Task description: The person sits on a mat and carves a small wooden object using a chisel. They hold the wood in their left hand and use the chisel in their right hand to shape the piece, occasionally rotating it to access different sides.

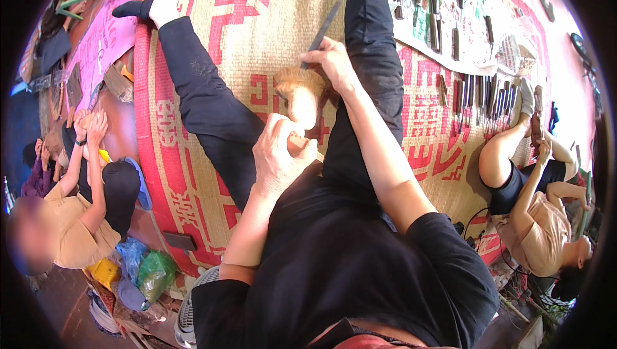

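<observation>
Between my legs is a carved piece of wood (304, 106), with a broad, rough, brownish top and a smoother pale part below. My left hand (281, 156) is closed round its near end, and the fingers hide how that end is shaped. In my right hand (334, 65), beside the far right edge of the wood, is a long flat grey file (326, 24), its free end slanting away up and to the right. The fingers pinch it near its lower end, just off the wood's rim.
A red and straw-coloured woven mat (212, 40) lies under me. Rows of carving tools (485, 95) lie at the right, more on a white sheet (475, 60) beyond. People sit at work on both sides. Plastic bags (154, 275) and a fan (186, 320) stand at lower left.
</observation>
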The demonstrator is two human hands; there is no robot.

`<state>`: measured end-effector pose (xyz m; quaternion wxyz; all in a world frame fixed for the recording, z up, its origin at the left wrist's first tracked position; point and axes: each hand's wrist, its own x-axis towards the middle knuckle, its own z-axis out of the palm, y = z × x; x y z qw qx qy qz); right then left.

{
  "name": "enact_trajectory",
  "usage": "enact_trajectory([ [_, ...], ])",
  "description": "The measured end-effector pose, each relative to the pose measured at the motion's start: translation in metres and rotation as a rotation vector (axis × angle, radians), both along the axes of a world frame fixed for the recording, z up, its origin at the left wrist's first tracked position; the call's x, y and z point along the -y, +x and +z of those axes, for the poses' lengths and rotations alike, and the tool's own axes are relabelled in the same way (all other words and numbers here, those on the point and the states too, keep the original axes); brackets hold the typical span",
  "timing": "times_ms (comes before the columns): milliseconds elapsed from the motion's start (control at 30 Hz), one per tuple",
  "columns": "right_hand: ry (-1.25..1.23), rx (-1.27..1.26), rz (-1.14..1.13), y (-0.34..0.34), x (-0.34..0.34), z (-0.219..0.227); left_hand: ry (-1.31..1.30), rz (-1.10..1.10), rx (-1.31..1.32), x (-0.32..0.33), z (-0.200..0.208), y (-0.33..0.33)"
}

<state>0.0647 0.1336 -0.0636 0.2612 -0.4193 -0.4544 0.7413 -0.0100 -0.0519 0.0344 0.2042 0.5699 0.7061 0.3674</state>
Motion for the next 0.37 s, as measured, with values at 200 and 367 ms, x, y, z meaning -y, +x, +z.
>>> enact_trajectory([
  [200,-0.036,-0.034,0.024,0.001,-0.004,0.010,-0.003,-0.023,-0.026,0.001,0.000,0.000],
  [367,-0.093,-0.102,0.028,0.001,0.001,0.003,-0.015,-0.048,-0.049,-0.001,0.002,0.002],
])
